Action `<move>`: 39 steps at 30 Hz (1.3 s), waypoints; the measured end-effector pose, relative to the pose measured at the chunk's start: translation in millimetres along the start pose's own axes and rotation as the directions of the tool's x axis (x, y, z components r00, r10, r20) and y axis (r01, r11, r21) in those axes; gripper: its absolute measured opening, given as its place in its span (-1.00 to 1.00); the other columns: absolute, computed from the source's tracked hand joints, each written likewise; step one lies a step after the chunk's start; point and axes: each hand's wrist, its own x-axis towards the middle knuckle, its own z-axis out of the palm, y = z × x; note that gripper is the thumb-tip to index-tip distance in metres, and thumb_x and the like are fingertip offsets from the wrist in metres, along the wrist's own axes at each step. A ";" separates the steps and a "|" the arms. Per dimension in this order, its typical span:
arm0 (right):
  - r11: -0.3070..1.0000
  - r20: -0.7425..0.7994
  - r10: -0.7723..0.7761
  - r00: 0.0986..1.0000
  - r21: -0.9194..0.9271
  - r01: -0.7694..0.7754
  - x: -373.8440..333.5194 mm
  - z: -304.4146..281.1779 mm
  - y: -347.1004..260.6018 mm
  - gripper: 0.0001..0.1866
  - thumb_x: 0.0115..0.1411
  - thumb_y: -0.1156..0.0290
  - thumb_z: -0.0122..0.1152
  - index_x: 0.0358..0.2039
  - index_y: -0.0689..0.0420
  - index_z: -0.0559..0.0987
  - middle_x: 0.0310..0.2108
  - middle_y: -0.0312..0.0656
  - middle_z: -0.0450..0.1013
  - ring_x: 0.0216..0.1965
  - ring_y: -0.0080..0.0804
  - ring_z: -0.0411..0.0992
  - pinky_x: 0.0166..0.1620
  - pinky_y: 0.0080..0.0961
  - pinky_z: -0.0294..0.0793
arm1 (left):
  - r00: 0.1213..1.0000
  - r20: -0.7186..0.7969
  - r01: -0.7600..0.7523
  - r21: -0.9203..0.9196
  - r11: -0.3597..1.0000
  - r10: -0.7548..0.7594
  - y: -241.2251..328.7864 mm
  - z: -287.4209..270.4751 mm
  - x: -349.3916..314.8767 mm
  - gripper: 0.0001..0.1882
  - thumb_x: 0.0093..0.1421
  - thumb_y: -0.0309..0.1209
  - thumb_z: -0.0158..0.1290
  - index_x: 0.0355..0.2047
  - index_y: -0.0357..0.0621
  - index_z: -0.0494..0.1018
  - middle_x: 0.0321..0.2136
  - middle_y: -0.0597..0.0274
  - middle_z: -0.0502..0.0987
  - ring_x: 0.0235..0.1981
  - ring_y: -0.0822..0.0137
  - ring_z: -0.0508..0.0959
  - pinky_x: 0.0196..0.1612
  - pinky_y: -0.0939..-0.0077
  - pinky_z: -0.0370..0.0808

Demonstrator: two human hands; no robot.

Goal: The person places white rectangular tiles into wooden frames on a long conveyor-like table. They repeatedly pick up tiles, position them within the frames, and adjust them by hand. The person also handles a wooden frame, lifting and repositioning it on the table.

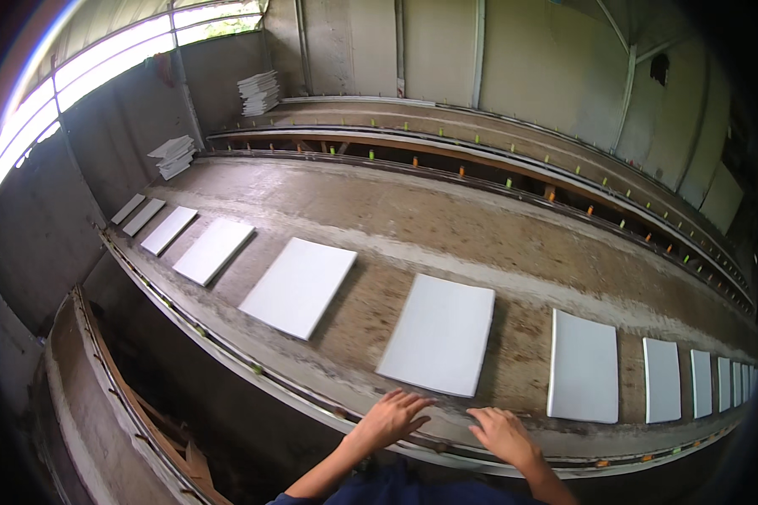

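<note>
In front of me a flat white rectangular slab (438,335), perhaps a thin stack of sheets, lies on a long brown table (556,273). My left hand (393,417) hovers by its near left corner, fingers stretched and holding nothing. Close to the table's front edge, my right hand (501,433) is just below the slab's near right corner, fingers apart and bare. Another white slab (299,288) lies to the left and one more white slab (582,367) to the right. Several similar ones continue the row both ways.
Pegs in green and orange line the table's front rail (257,369) and far rail (461,172). Uneven white stacks (173,156) stand at the far left end. Behind runs a second long table (354,111); another table (88,404) curves along the lower left.
</note>
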 end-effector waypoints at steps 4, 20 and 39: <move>0.997 -0.059 -0.018 0.998 0.067 0.022 50.5 26.6 -70.7 -0.66 0.11 0.27 0.15 -0.10 0.09 0.48 -0.26 -0.14 0.48 -0.19 -0.18 0.45 -0.13 -0.31 0.42 | 0.998 -0.056 -0.019 0.002 1.000 0.019 -49.2 -17.9 -41.5 -0.56 0.10 -0.32 0.08 0.02 -0.05 0.35 -0.18 0.17 0.50 -0.12 0.14 0.48 0.13 0.23 0.29; 0.935 -0.300 0.000 0.954 0.338 0.106 163.7 71.0 -186.5 -0.74 0.10 0.41 0.16 -0.17 0.14 0.50 -0.27 -0.10 0.49 -0.22 -0.13 0.46 -0.15 -0.31 0.44 | 0.924 -0.282 0.311 0.154 0.938 -0.260 -153.3 -140.1 -117.6 -0.69 0.12 -0.33 0.08 -0.09 0.01 0.46 -0.20 0.24 0.52 -0.11 0.24 0.48 0.16 0.18 0.24; 0.980 -0.178 0.004 0.984 0.194 0.031 392.2 140.6 -446.6 -0.70 0.13 0.33 0.13 -0.12 0.13 0.48 -0.22 -0.13 0.47 -0.17 -0.17 0.44 -0.12 -0.30 0.42 | 0.893 -0.368 0.279 0.003 0.960 -0.258 -424.1 -315.2 -252.9 -0.69 0.09 -0.39 0.09 -0.12 -0.07 0.45 -0.21 0.20 0.51 -0.16 0.17 0.50 0.04 0.31 0.37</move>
